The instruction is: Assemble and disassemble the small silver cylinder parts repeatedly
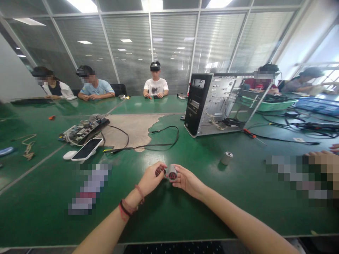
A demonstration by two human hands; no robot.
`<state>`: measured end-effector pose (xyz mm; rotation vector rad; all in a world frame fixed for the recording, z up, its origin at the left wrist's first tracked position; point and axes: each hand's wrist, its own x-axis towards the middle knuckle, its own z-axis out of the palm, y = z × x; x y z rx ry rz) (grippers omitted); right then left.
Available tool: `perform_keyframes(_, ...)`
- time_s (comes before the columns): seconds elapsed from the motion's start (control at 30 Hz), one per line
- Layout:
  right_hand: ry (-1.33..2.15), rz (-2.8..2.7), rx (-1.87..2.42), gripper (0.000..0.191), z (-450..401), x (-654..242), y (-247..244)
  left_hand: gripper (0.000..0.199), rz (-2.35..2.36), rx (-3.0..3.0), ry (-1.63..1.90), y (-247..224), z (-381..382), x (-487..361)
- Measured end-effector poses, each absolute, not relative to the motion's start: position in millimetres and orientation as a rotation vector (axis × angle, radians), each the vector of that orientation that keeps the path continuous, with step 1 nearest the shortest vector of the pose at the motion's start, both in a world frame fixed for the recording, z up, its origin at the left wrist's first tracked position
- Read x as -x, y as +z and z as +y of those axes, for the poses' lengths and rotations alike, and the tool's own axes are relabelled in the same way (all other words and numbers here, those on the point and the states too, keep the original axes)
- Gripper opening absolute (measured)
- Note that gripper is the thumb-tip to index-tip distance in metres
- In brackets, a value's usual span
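My right hand (187,180) has its fingers closed round a grey metal cylinder (172,168). The cylinder's near end shows a dark, reddish inside. Just left of it, my left hand (153,176) is closed, its fingers curled by the cylinder's left side. A small dark reddish-brown shape shows among those fingers, too small to name. Both hands are above the green table (169,218), close to its front edge. A second silver metal cylinder (227,158) stands on the table to the right of my hands.
An open computer case (197,109) stands behind on the right, with a screwdriver (250,134) by it. A black cable (169,143) lies ahead. A phone (88,149) and a circuit assembly (83,130) sit left. Co-workers sit across; another person's hand (321,160) is at right.
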<state>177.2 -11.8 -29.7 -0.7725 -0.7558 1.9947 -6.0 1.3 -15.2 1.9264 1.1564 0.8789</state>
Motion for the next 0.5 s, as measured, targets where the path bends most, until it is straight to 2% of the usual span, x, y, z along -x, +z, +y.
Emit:
perform_keyframes(0.13, 2.071, -0.548, 0.75, 0.017, -6.1, -181.1, -32.5, 0.018, 1.139, -1.883, 0.858, -13.0, 0.1, 4.4)
perform_keyframes(0.3, 2.115, -0.424, 0.734, 0.028, -6.3, -181.8, -30.8, 0.017, 1.11, -1.831, 0.834, -9.3, -1.8, 2.7)
perform_keyframes(0.5, 2.098, -0.376, 0.736, 0.033, -8.5, -181.6, -30.4, 0.017, 1.016, -1.713, 0.827, -8.3, -3.5, 1.2)
